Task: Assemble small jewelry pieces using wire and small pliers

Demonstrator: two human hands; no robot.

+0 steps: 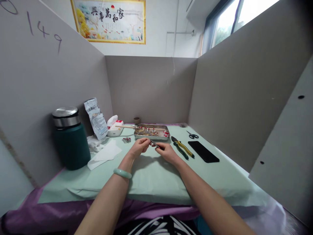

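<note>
My left hand, with a pale green bangle on its wrist, is closed in a pinch; what sits between its fingertips is too small to make out. My right hand grips a slim metal tool, seemingly tweezers, whose tip reaches the left fingertips. Just beyond both hands lies a metal tray of loose beads and small parts. A stick strung with red beads rests across the tray. Left of it, a small pile of red and silver beadwork lies on the cloth.
Pliers, scissors and a black phone lie to the right. At left stand a green flask, a foil bag and a tissue pack, with white paper in front. Grey partitions enclose the table.
</note>
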